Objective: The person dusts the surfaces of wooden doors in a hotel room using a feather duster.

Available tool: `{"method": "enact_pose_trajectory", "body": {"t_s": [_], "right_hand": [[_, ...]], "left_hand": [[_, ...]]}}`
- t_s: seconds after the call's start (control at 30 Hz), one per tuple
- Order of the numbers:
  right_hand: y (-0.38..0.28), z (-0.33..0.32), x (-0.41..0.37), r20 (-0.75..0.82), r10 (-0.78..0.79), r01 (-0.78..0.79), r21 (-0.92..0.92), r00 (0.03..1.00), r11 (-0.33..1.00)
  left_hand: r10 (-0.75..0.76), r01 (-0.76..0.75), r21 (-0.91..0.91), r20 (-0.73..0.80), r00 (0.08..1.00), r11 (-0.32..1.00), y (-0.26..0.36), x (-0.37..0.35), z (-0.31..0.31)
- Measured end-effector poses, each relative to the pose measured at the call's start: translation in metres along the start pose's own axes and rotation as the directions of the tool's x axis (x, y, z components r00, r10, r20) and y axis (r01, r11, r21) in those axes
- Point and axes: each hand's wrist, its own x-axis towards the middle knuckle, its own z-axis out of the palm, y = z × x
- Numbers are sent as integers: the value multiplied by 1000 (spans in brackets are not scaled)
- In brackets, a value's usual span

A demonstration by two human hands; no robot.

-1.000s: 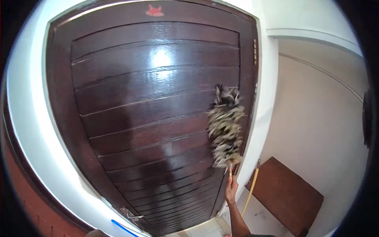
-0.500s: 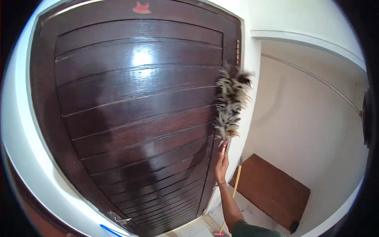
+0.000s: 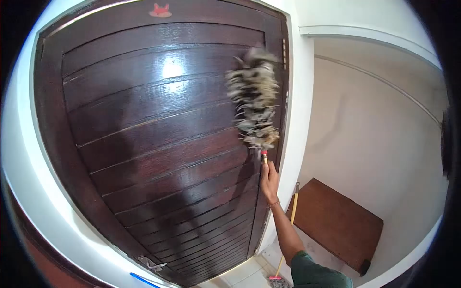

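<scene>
Outside the lower left edge of the door (image 3: 158,139) lies a thin blue strip (image 3: 144,280), cut off by the bottom of the view. A metal handle (image 3: 151,264) sits at the door's lower left. Near the door's top edge is a small red sticker (image 3: 160,10), and below it the glossy dark slats carry a bright reflection (image 3: 172,68). The feather duster (image 3: 256,101) is before the door's right side, its handle down and its feathers up, their tips blurred; whether they touch the wood cannot be told. Just below the feathers, in front of the door's right edge, the right hand (image 3: 270,181) grips the duster's short handle, its fingers closed around it. A thin bracelet (image 3: 273,204) circles the wrist, and a dark green sleeve (image 3: 319,273) covers the upper arm, below and right of the door. Right of the door's lower edge, a yellow pole (image 3: 294,209) leans, with a pink-topped mop head (image 3: 277,282) at its foot. Farther right of the door are a flat brown panel (image 3: 336,221) and, higher up, a slim rail (image 3: 379,85) along the pale wall (image 3: 355,129).
</scene>
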Motion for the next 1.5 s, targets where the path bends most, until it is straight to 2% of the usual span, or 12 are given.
{"method": "enact_pose_trajectory", "body": {"t_s": [0.17, 0.37, 0.47, 0.57, 0.63, 0.7, 0.83, 0.93, 1.1, 1.23, 1.4, 1.5], "right_hand": [[-13, 19, 55, -369, -156, 206, 98, 916, 974], [-66, 9, 105, -102, -101, 92, -88, 990, 992], [-60, 11, 143, -264, -108, 118, 24, 958, 993], [-41, 25, 186, -446, -225, 255, 8, 867, 967], [-75, 22, 179, -328, -325, 325, -58, 887, 944], [-99, 8, 174, -37, -424, 407, -215, 905, 888], [-116, 12, 183, -255, -275, 276, -35, 927, 961], [-111, 34, 194, -334, -314, 345, 37, 889, 938], [-124, 20, 181, 36, -339, 341, -125, 940, 932], [-81, 45, 222, -415, -279, 339, 77, 866, 938], [-119, 19, 196, 19, -303, 301, -182, 953, 936], [-126, 21, 208, -240, -218, 225, 1, 946, 974]], "left_hand": [[19, -26, -79, -91, 996, 997, 0, 4, -13], [1, -30, -203, -140, 990, 979, -15, 0, -14], [-32, 3, -323, -86, 996, 947, -52, -28, -8], [-189, 147, 229, 174, 966, 962, -64, -92, 9], [-405, 426, -467, 152, 902, 775, -182, -148, -2], [-318, 364, -134, 276, 907, 922, -180, -160, 3], [-210, 107, 435, 195, 958, 894, -161, -167, 19], [-692, 457, 632, 180, 699, 626, -30, -125, 49], [-590, 402, 483, 340, 732, 778, -90, -142, 39], [-437, 238, 467, 382, 814, 851, -115, -166, 39], [-412, 92, 656, 353, 840, 749, -144, -179, 42], [-377, 160, 516, 348, 858, 842, -175, -189, 36]]}}
